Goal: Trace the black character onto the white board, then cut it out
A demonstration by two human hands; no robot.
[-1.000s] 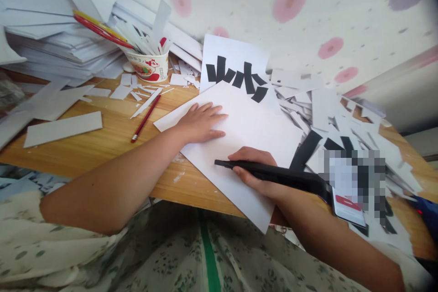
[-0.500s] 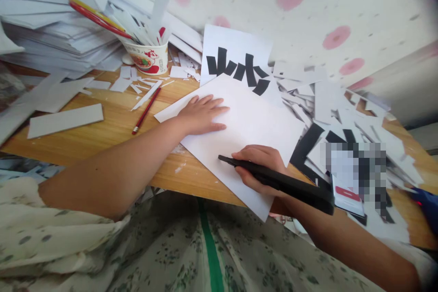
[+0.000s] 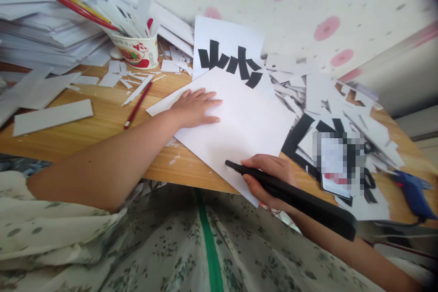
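A white board (image 3: 249,114) lies slantwise on the table, one corner reaching over the front edge. My left hand (image 3: 196,107) rests flat on its left part with the fingers spread. My right hand (image 3: 270,178) is closed around a long black utility knife (image 3: 301,196), whose narrow tip points left above the board's near part. Whether the tip touches the board, I cannot tell. Behind the board, partly covered by it, is a white sheet (image 3: 226,32) with black strips (image 3: 242,64) on it.
A paper cup (image 3: 137,52) with pens and strips stands at back left, beside stacked white boards (image 3: 41,23). A red pencil (image 3: 138,105) lies left of my hand. White offcuts (image 3: 318,91), a phone (image 3: 335,185) and a blue glue gun (image 3: 412,194) are at right.
My right hand and the utility knife have shifted slightly right and toward me relative to the board. My left hand stays on the board. The whole view has shifted a little.
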